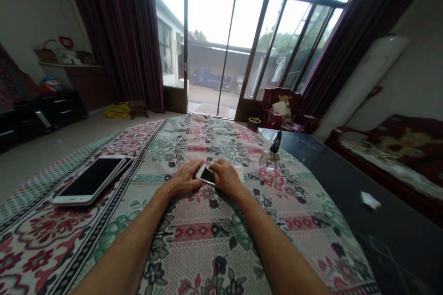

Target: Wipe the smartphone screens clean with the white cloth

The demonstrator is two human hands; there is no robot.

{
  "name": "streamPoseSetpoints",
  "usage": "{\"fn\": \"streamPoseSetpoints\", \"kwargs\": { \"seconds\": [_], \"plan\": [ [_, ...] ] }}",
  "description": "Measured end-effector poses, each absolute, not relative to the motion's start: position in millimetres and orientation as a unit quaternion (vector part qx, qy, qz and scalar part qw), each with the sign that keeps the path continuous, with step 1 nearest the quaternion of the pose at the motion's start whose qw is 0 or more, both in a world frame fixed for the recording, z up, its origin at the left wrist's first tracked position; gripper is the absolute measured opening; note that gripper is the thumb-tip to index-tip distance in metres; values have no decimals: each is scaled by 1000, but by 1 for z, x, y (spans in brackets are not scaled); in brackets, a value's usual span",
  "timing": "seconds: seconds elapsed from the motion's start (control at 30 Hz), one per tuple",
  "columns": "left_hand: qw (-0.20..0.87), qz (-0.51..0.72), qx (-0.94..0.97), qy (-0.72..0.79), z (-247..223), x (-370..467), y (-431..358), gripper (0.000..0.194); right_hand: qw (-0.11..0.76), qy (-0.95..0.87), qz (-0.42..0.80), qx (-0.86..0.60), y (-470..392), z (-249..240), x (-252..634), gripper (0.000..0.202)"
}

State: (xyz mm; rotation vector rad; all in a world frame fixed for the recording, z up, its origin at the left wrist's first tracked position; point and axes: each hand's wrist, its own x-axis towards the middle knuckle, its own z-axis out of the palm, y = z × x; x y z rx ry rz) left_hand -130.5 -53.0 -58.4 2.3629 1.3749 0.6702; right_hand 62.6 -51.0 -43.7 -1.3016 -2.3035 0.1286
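A white smartphone [207, 175] with a dark screen lies flat near the middle of the tablecloth, between my two hands. My left hand [187, 177] grips its left end, thumb along the near edge. Curled fingers of my right hand [226, 177] rest over the right part of the screen and cover that end; anything under them is hidden. Something white and flat, perhaps a tissue [239, 173], shows just beyond my right hand. To the left, a stack of larger phones [92, 182] lies on the cloth, a white one on top.
A flowered tablecloth [194, 258] covers the round table. At its right stands a clear bottle with a black top [276, 143]. A dark table [332, 179] adjoins on the right, with a crumpled white piece [370, 200] on it. Wooden seats [391, 147] stand beyond.
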Motion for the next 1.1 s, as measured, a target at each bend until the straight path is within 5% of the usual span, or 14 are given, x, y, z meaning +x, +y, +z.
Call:
{"fn": "streamPoseSetpoints", "kwargs": {
  "seconds": [0.3, 0.63, 1.1],
  "plan": [
    [224, 329, 787, 472, -57, -142, -52, 31, 198, -834, 51, -513, -29, -39, 55, 32],
    [212, 305, 806, 460, -56, -143, -50, 31, 110, -878, 81, -459, -5, -26, 44, 38],
    [178, 274, 826, 460, -59, -142, -51, 28, 123, -887, 58, -442, -15, -33, 76, 33]
  ]
}}
